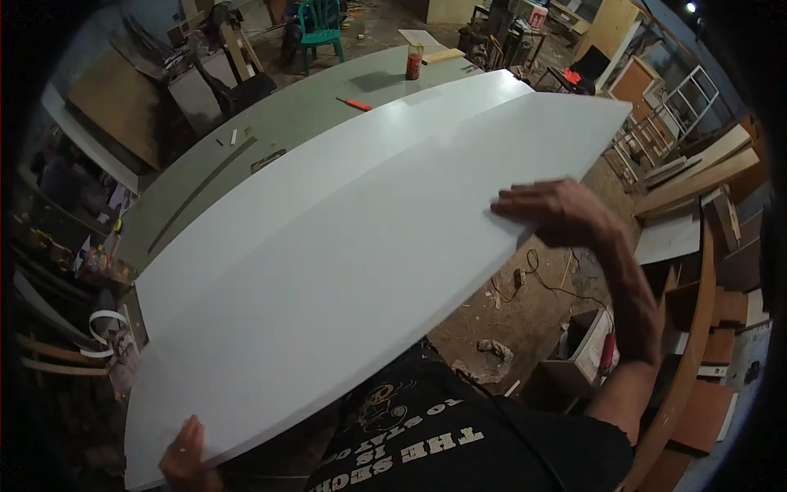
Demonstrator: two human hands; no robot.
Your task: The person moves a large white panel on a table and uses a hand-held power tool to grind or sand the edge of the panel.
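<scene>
A long white panel (328, 271) stretches across the view in front of me, its near edge close to my body. My right hand (557, 213) grips that near edge toward the right end, with the fingers laid flat on the top face. At the lower left, my left hand (188, 459) holds the same edge near the panel's left end, fingertips showing on top. Behind it, a second white panel (377, 131) rests on the greenish table (197, 160), partly covered by the first. Whether the two panels touch I cannot tell.
On the table are a red screwdriver-like tool (354, 104), a jar with red contents (413, 64) and a dark strip (201, 197). A green chair (320, 33) stands beyond. Boards (705, 180) lean at right; a cable (549, 283) lies on the littered floor.
</scene>
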